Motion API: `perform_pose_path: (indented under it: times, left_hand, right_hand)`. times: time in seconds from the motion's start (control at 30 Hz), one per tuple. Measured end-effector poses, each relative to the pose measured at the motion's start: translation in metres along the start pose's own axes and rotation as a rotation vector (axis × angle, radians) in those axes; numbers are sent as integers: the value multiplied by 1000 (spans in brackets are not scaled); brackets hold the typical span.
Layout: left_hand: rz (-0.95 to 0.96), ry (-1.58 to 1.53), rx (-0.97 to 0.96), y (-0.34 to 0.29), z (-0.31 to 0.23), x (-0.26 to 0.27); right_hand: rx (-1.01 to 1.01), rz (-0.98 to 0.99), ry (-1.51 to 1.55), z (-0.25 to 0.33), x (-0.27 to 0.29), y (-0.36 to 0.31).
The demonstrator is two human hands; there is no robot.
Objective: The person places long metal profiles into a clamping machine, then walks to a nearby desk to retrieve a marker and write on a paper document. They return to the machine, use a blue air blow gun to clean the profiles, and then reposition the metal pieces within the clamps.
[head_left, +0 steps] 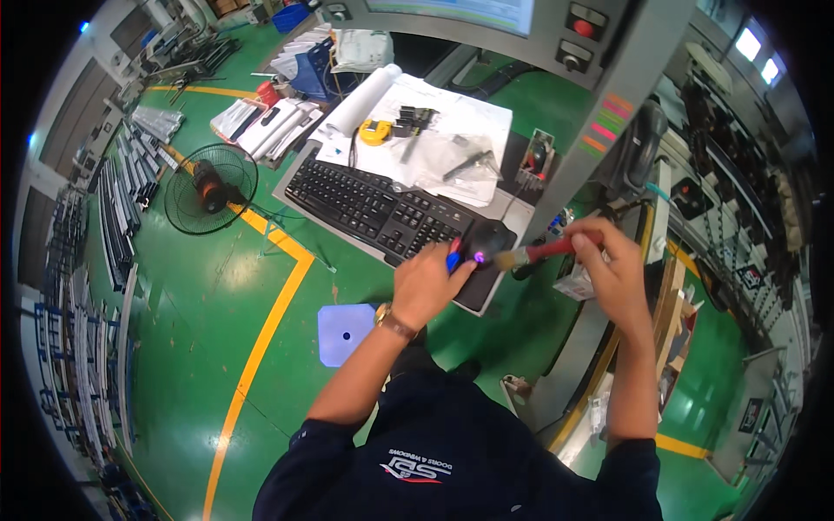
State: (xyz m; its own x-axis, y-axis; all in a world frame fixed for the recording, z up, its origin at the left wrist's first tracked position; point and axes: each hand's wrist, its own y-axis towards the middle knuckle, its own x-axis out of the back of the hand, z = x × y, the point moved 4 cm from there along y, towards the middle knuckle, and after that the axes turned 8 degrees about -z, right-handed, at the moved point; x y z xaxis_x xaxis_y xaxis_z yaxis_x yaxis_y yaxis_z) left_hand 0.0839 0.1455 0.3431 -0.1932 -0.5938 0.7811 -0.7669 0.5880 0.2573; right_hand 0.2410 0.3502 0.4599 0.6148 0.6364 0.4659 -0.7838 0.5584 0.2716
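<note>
A paintbrush (551, 248) with a red handle and pale bristles is held in my right hand (612, 267), fingers wrapped round the handle. Its bristle end points left, close to a black computer mouse (488, 234) at the right end of the keyboard tray. My left hand (427, 284) is closed on a small blue and red object (453, 258) whose kind I cannot make out. Beside the left thumb tip, a purple light (479, 257) glows against the dark mouse. Whether the bristles touch the mouse is unclear. A black keyboard (373, 201) lies left of the mouse.
Behind the keyboard are paper sheets (473, 113), a yellow tape measure (375, 132) and a clear plastic bag (456, 165). A grey machine post (599, 130) rises at the right. On the green floor stand a fan (211, 189) and a light-blue stool (337, 347).
</note>
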Motion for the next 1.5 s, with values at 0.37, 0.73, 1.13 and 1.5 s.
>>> perform_pose_path:
  times: [0.37, 0.73, 1.13, 1.5]
  left_hand:
    - [49, -50, 529, -126, 203, 64]
    - [-241, -329, 833, -155, 342, 112]
    - [-106, -284, 780, -112, 361, 117]
    - [-113, -214, 859, -146, 385, 119]
  right_hand:
    - [591, 622, -575, 77, -241, 139]
    - [788, 453, -255, 166, -401, 211]
    - [600, 312, -244, 176, -434, 240]
    - [869, 843, -175, 170, -555, 229]
